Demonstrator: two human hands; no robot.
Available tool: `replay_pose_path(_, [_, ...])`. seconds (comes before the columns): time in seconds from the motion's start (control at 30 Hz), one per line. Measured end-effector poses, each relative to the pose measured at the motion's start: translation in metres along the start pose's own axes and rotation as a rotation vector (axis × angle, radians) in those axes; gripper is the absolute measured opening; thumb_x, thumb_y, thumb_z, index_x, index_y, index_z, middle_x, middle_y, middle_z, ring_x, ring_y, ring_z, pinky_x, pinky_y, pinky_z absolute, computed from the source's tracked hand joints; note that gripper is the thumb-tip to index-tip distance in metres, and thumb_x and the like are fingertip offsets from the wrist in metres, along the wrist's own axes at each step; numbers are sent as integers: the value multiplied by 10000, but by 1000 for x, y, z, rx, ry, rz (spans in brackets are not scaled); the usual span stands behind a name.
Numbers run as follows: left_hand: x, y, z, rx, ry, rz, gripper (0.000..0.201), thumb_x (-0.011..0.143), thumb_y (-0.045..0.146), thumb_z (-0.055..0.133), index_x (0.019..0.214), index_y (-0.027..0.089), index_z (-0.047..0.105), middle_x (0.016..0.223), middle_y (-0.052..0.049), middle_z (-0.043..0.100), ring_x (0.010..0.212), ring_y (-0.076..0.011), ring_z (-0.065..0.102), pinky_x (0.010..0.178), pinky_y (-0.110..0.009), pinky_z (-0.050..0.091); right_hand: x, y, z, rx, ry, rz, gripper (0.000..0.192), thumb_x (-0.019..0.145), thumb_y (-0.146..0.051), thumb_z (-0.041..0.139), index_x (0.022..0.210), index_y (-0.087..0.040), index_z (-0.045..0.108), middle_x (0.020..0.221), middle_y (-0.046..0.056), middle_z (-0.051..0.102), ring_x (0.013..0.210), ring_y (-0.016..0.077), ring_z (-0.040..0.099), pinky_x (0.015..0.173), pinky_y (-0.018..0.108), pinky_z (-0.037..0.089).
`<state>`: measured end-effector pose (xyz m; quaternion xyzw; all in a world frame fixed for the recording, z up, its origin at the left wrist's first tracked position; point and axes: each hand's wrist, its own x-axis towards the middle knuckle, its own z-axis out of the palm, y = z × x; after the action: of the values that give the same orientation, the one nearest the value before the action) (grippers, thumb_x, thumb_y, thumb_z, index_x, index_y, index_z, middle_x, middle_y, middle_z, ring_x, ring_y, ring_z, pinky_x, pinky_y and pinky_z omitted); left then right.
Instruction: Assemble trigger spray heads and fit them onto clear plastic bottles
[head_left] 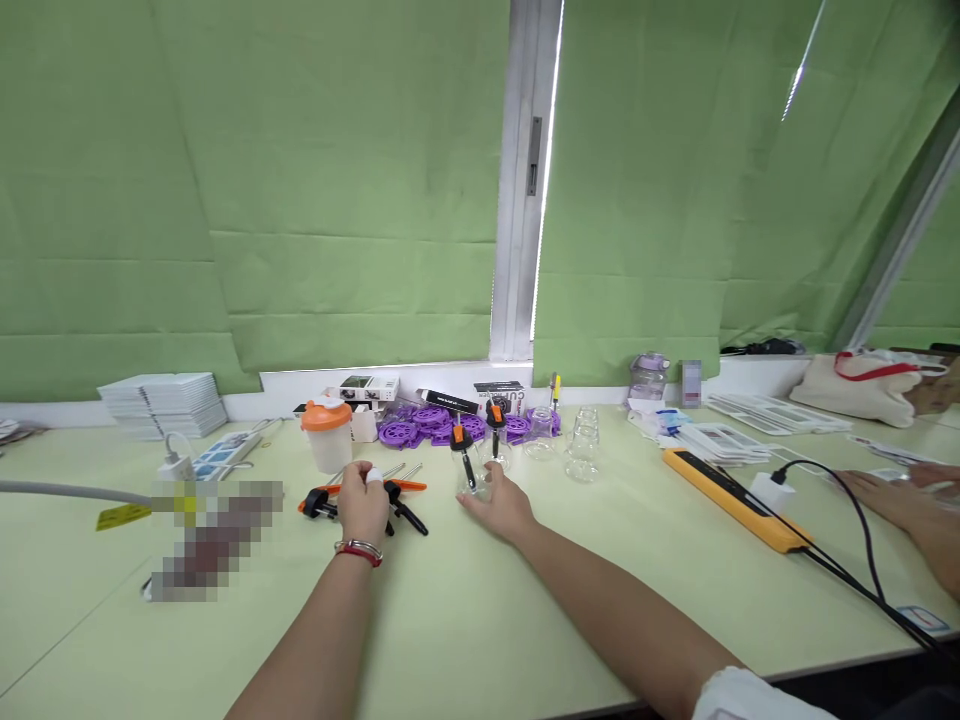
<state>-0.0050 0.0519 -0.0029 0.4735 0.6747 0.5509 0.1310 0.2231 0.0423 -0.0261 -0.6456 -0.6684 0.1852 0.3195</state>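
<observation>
My right hand [501, 507] is curled around the side of a clear glass cup [471, 484], touching it low down. A black and orange tool [464, 462] stands tilted in this cup. Just behind is a second glass with a similar black and orange tool [495, 428] in it. My left hand [364, 508] is closed above several loose black and orange tools [405, 505] lying on the table. Something small and white shows at its fingertips; I cannot tell what it is. Behind that hand stands a whitish shaker cup [330, 445] with an orange lid.
Purple plastic pieces [405, 429] and small boxes lie along the back. Stacked glasses [583, 450] stand right of them. A yellow-orange power strip [720, 495] with cables lies at the right, near another person's hands [892, 495]. White stacks [165, 403] stand back left.
</observation>
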Motion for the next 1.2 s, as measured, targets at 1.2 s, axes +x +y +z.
replay_pose_path(1.2, [-16,21,-1,699,-603,334,485,747,525,484,1084,204,620,817,-99,698,865,-312,628,820,-408,378,14,112,-87,-166,807,188,721,701,-539,617,1221,-105,370,1214,189,472,1152,314,424,969,395,338])
